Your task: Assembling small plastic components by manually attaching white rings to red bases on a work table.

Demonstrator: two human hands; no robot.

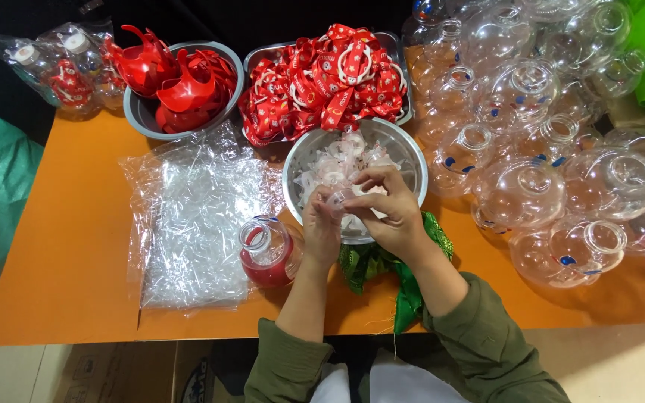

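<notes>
Small clear plastic cap [337, 200]: pinched between left hand [320, 227] and right hand [390, 213], both closed on it, over steel bowl [412, 160] of like caps. Adjacent: clear flask with red insert [266, 252], stack of clear bags [192, 224], green cloth [404, 287], red ribbons tray [322, 78], clear globes [546, 142].

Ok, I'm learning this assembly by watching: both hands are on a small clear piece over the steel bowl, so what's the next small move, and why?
Probably carry the small clear plastic cap, pinched between the left hand and right hand, down to the open neck of the round clear jar with red filling. That jar lies uncapped right beside the left hand.
</notes>
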